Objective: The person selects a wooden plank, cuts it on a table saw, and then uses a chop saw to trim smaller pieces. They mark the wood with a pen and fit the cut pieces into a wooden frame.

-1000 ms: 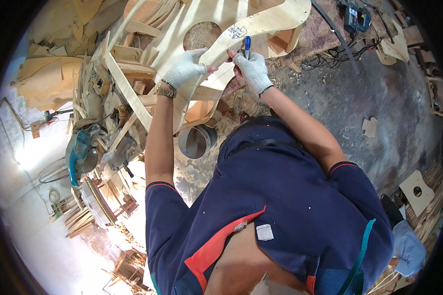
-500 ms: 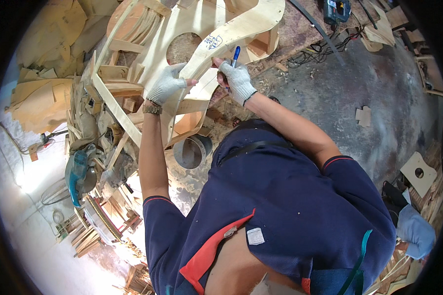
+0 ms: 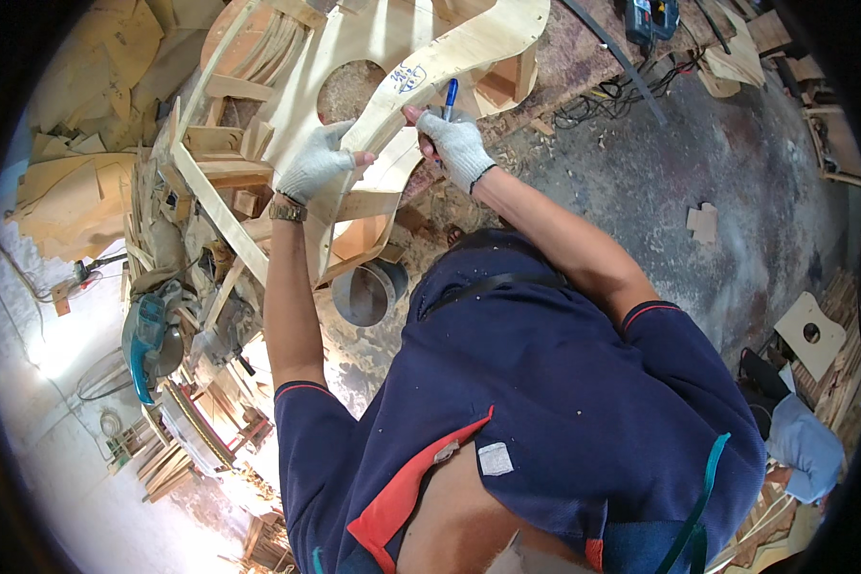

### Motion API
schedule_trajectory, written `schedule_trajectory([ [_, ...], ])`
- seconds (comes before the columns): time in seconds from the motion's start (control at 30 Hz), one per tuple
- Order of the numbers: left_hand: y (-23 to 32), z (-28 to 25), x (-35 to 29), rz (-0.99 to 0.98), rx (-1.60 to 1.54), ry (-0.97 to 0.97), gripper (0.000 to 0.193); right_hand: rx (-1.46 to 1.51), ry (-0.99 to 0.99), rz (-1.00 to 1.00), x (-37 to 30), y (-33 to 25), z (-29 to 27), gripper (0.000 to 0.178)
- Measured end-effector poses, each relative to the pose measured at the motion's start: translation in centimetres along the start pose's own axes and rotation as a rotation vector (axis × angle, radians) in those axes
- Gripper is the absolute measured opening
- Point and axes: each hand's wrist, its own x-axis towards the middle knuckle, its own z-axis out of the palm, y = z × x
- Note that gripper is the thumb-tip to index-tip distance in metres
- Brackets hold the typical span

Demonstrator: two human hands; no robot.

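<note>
A curved plywood panel [image 3: 469,46] with blue handwritten marks lies across a larger wooden frame [image 3: 222,222], which has cut-outs and several cross pieces. My left hand [image 3: 314,166], in a white knit glove with bare fingertips showing, grips the panel's near edge, thumb pointing right. In my right hand [image 3: 457,149], gloved the same way, is a blue pen [image 3: 451,94], its blue end sticking up past the fingers. The right thumb and fingertip lie close to the panel's right edge; the pen's lower end is mostly hidden by the hand.
A teal circular saw [image 3: 145,342] lies among wood scraps at the left. A round metal duct [image 3: 365,293] stands under the frame. Farther right are a blue power tool [image 3: 651,21] and tangled cables [image 3: 598,105]. Another person's blue sleeve [image 3: 805,448] shows at the lower right.
My right hand with the pen has shifted slightly up and left along the panel's edge. My left hand keeps its hold; the whole view has drifted a little.
</note>
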Motion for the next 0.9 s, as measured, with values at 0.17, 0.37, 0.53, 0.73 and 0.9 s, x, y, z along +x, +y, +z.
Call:
schedule_trajectory([
  [0.17,-0.5,-0.1,0.2,0.003,0.034,-0.001,0.056,-0.012,0.019,-0.061,0.5,0.5,0.0,0.028],
  [0.37,-0.9,0.3,0.1,0.048,-0.059,0.020,0.052,-0.161,0.028,-0.106,0.8,0.3,-0.4,0.028],
  [0.53,0.2,-0.2,0.9,-0.179,-0.006,-0.052,0.052,-0.181,0.004,-0.117,0.5,-0.5,-0.6,0.031],
  [0.73,-0.7,-0.1,0.1,-0.119,0.037,-0.039,0.052,-0.200,0.010,-0.119,0.1,-0.8,0.0,0.032],
  [0.9,0.5,0.3,0.4,-0.173,0.086,0.008,0.053,-0.132,-0.038,-0.112,0.6,-0.6,-0.2,0.027],
])
